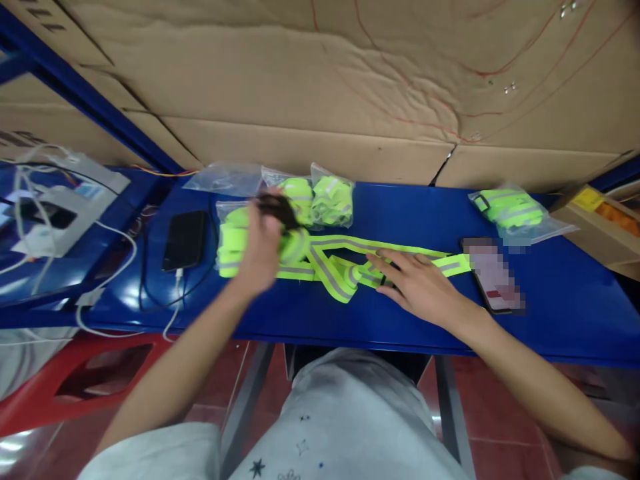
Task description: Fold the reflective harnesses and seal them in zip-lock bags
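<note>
A fluorescent yellow reflective strap [342, 292] with grey stripes lies loosely folded on the blue table. My left hand [261, 248] is closed around a bunched part of it, beside a dark brown or black piece that motion smears. What that dark piece is, I cannot tell. Over the strap's right part, my right hand [423, 283] rests palm down with its fingers stretched out. Partly behind my left hand sits a bagged yellow bundle [231, 233]. Two more clear bags of folded straps, a middle one [299, 193] and a right one [333, 200], stand behind the strap.
A phone [493, 277] lies right of my right hand, near another bagged strap [515, 208]. A cardboard box [607, 223] stands at the right edge. Leftward are a black phone [185, 240] on a white cable and a power strip [85, 193]. Cardboard [300, 87] walls the back.
</note>
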A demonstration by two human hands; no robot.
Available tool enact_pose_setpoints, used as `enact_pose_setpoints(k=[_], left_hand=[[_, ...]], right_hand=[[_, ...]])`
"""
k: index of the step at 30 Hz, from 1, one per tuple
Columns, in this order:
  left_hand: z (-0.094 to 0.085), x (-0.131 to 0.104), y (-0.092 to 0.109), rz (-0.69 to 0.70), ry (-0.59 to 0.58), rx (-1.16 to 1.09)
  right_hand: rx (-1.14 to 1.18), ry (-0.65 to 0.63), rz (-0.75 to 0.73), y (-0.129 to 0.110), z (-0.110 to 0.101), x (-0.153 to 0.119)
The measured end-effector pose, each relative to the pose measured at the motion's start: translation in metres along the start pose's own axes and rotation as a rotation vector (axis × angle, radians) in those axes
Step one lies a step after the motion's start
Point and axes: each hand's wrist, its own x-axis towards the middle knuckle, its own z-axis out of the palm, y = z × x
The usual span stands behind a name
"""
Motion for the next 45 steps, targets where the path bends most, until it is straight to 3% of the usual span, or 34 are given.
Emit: enact_pose_setpoints(k=[2,4,8,13,17,21,25,30,35,38,45], left_hand=[[0.030,-0.029,-0.016,0.002,-0.066,0.027],[0.041,-0.047,-0.031,-0.037,-0.129,0.061],[0.025,-0.053,-0.048,-0.084,-0.168,0.101],[0.004,-0.052,-0.050,-0.121,-0.221,0.136],[0.001,-0.055,-0.052,-0.132,-0.234,0.137],[-0.002,-0.051,-0.052,-0.166,-0.174,0.089],[-0.002,-0.051,-0.049,-0.188,-0.147,0.044],[0.002,-0.060,-0.050,-0.138,-0.182,0.080],[-0.001,-0.063,-0.053,-0.118,-0.210,0.110],[-0.008,-0.065,-0.056,-0.116,-0.254,0.170],[-0.015,-0.076,-0.057,-0.124,-0.303,0.181]], right_hand=[[-0.069,-0.008,-0.035,-0.001,0.016,0.011],[-0.146,0.030,-0.046,0.004,0.023,0.012],[-0.294,0.086,-0.006,0.027,0.020,-0.005],[-0.223,0.102,0.082,0.054,0.003,-0.033],[-0.398,0.147,0.062,0.058,-0.007,-0.043],[-0.448,0.174,0.063,0.053,-0.001,-0.045],[-0.271,0.107,0.054,0.051,0.006,-0.048],[0.061,0.054,0.089,0.050,-0.005,-0.045],[0.125,-0.129,0.001,0.058,-0.013,-0.023],[0.078,-0.175,-0.039,0.068,-0.012,-0.012],[-0.322,0.063,0.020,0.070,-0.012,-0.015]])
